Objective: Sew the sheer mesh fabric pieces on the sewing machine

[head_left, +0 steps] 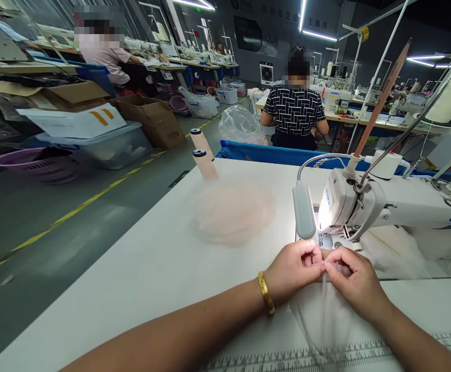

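Observation:
Both hands meet just in front of the needle area of a white sewing machine. My left hand, with a gold bangle at the wrist, pinches the edge of a sheer, pale fabric. Close beside it, my right hand pinches the same edge, the fingertips almost touching. The fabric hangs down from the fingers over the table's front part, across the printed ruler scale. A lit grey lamp head sits just behind the left hand.
A pile of sheer peach fabric lies on the white table, with two thread cones behind it. More pale fabric lies under the machine arm. A blue cloth trough borders the table's far edge. Co-workers sit at other machines beyond.

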`<state>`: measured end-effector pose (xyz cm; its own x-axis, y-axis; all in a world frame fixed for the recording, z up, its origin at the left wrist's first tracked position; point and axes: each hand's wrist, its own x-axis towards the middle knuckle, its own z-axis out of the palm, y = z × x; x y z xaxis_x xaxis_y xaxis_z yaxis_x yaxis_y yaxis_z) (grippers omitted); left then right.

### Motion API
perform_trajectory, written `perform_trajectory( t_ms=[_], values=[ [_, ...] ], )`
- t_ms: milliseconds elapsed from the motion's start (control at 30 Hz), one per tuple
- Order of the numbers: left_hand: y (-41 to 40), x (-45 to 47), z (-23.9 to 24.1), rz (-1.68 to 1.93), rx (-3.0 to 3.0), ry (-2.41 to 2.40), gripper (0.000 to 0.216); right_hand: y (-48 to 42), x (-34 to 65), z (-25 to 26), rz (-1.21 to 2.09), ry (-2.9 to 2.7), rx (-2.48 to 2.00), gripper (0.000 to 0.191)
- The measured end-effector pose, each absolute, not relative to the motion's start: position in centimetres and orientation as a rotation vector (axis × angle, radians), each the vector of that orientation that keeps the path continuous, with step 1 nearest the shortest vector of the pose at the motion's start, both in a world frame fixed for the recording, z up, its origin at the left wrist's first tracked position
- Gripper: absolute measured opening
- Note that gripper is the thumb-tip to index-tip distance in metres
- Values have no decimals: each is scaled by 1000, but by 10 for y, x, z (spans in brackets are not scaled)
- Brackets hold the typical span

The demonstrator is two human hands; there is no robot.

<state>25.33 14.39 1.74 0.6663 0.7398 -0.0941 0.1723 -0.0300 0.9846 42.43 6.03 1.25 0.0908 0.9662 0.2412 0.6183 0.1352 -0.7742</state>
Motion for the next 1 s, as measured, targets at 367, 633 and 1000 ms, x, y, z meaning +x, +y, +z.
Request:
perform_trajectory(
  t_ms=[367, 633, 1000],
  values=[
    [142, 254, 20, 581, 1572, 811, 25, 59, 426, 9, 552, -1628, -1581, 16],
    [140, 250, 21, 606, 1656, 826, 23, 61, 426, 14, 728, -1575, -1612, 17],
    [142, 248, 22, 642, 1689, 865, 8, 61, 427, 11, 785, -1535, -1542, 21]
  ],
)
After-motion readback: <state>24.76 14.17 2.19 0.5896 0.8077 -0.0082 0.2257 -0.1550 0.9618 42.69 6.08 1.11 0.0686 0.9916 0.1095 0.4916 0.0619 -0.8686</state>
